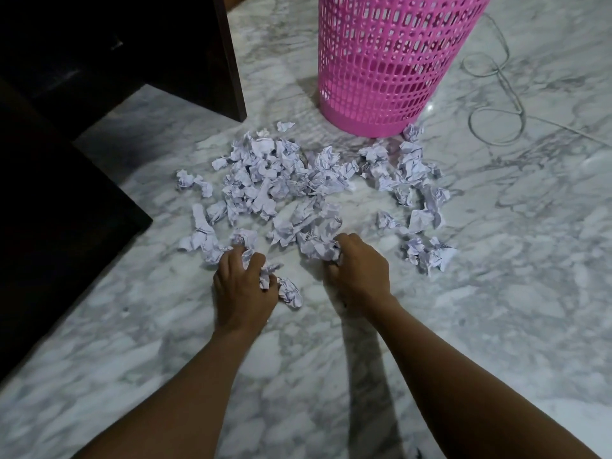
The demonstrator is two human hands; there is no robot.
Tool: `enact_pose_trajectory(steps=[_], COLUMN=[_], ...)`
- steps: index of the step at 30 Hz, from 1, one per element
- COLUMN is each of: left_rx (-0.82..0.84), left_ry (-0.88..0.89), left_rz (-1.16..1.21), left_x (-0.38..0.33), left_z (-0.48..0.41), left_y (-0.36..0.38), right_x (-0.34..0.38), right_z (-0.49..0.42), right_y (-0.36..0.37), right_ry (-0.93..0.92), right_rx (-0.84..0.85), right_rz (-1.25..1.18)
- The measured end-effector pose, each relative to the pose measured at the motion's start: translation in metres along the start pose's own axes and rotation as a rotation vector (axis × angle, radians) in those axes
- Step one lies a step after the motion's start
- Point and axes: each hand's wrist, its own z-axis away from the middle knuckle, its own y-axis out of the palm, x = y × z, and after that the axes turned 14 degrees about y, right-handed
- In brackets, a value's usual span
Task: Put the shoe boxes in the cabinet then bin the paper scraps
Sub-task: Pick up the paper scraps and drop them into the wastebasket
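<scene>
Marble floor bears crumpled paper scraps before a pink bin.

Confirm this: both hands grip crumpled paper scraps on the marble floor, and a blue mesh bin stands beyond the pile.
Wrong colour: the head view shows the mesh bin is pink. The left hand and right hand do grip crumpled paper scraps on the marble floor.

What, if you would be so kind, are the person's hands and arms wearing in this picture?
Nothing that shows: the left hand and right hand are ungloved, both forearms are bare with no sleeve in view, and no watch or bracelet appears at either wrist.
</scene>
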Motion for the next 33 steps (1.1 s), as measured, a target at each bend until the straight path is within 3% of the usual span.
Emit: enact_pose_trajectory(steps=[3, 6, 14, 17, 22, 29, 33], left_rx=[-0.022, -0.041, -0.073, -0.067, -0.076, -0.115, -0.058], left_ry=[-0.003, -0.011, -0.025, -0.019, 0.008, 0.024, 0.03], left_rz=[-0.016, -0.018, -0.023, -0.033, -0.033, 0.101, 0.171], left_x=[0.0, -0.001, -0.002, -0.001, 0.003, 0.014, 0.018], left_z=[-0.003, -0.005, -0.008, -0.006, -0.006, -0.011, -0.013], left_y=[0.0, 0.0, 0.001, 0.001, 0.006, 0.008, 0.007], right_x=[0.001, 0.018, 0.049, 0.045, 0.035, 0.035, 0.043], right_z=[0.001, -0.006, -0.029, -0.03, -0.027, 0.012, 0.047], right_y=[-0.011, -0.019, 0.01, 0.015, 0.025, -0.003, 0.0], right_ry=[0.076, -0.097, -0.124, -0.16, -0.179, 0.015, -0.119], right_rx=[-0.082, -0.185, 0.13, 0.104, 0.076, 0.156, 0.275], right_rz=[-0.24, -0.164, 0.226, 0.268, 0.0, -0.507, -0.431])
